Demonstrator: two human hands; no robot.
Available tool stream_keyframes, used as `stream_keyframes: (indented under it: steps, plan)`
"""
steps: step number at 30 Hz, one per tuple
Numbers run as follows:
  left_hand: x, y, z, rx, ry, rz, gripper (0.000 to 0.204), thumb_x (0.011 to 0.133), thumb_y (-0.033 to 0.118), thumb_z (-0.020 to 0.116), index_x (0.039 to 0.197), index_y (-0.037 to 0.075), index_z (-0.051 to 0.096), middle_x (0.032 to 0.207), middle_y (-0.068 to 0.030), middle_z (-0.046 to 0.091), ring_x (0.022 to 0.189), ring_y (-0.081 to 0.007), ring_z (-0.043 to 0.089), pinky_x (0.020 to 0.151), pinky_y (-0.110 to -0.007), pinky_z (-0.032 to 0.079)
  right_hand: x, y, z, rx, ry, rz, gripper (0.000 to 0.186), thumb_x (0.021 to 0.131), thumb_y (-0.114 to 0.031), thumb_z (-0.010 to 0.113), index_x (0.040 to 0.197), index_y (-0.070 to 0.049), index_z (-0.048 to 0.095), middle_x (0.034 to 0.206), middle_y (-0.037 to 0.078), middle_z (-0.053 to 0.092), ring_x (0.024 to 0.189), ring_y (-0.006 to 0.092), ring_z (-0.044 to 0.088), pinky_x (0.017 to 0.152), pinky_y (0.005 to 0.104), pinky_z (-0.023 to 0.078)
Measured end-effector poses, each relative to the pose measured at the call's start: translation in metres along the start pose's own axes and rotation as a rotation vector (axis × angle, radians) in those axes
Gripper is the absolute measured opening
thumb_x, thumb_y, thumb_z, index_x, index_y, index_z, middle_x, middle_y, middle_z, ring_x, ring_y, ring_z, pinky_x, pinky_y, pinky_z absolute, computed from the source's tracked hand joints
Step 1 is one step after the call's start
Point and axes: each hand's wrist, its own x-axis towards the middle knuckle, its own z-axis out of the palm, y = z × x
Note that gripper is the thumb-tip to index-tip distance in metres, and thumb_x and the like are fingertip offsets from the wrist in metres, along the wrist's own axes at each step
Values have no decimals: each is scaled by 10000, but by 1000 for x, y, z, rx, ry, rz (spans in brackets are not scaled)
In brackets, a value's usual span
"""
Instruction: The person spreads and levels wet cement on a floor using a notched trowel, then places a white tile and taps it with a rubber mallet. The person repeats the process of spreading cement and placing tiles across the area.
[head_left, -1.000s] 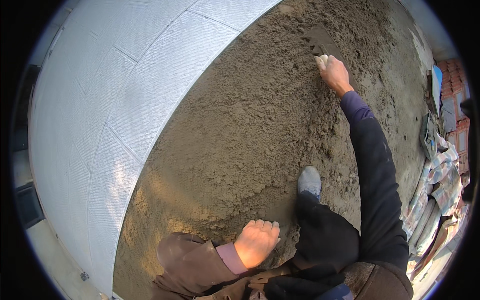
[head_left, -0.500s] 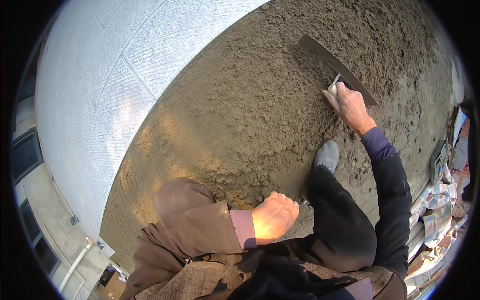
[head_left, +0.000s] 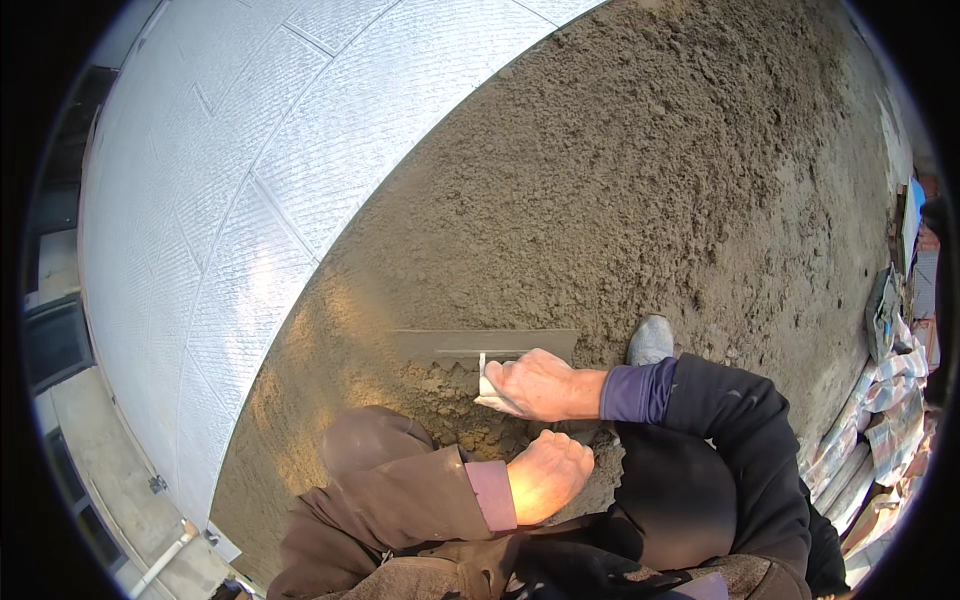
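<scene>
My right hand (head_left: 530, 385) grips the pale handle of a long rectangular steel trowel (head_left: 445, 342), whose blade lies flat on grey-brown wet mortar (head_left: 640, 180) in front of my knees. Lumps of mortar show along the blade's near side. My left hand (head_left: 550, 475) is closed, knuckles up, low in front of me, just below my right hand; whatever it holds is hidden. My grey shoe (head_left: 650, 338) rests on the mortar at right of the trowel.
Silvery textured panels (head_left: 230, 200) border the mortar along a curved-looking edge at left. Beyond them stand a pale wall with dark windows (head_left: 60, 340) and a white pipe (head_left: 160, 560). At right lie crumpled checked sheets (head_left: 885, 420) beside boards and red bricks.
My right hand and trowel have swept from the far upper right down and left to just above my left hand. My left hand stays closed, low in front of me.
</scene>
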Motion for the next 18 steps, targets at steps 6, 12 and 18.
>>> stream_keyframes:
  steps: [6, 12, 18]
  plan:
    - [5, -10, 8, -14, -36, -55, 416, 856, 239, 688, 1184, -15, 666, 897, -75, 640, 859, -250, 631, 766, -376, 487, 28, 62, -62, -9, 209, 316, 505, 1043, -433, 618, 1053, 70, 576, 740, 251, 701, 725, 452, 715, 648, 531, 563]
    - [15, -16, 9, -25, -63, -82, 377, 899, 310, 715, 1129, 15, 661, 883, -74, 647, 845, -248, 646, 760, -373, 504, 7, 176, -164, -148, 547, 549, 566, 1049, -489, 603, 1072, 76, 614, 836, 286, 724, 829, 472, 731, 756, 518, 585]
    - [29, -23, 9, -19, -13, -91, 167, 822, 179, 657, 932, 60, 616, 833, -49, 627, 804, -217, 629, 711, -354, 495, 0, 255, -255, -169, 814, 836, 582, 1037, -534, 602, 1013, 43, 676, 957, 283, 735, 933, 460, 717, 821, 526, 559]
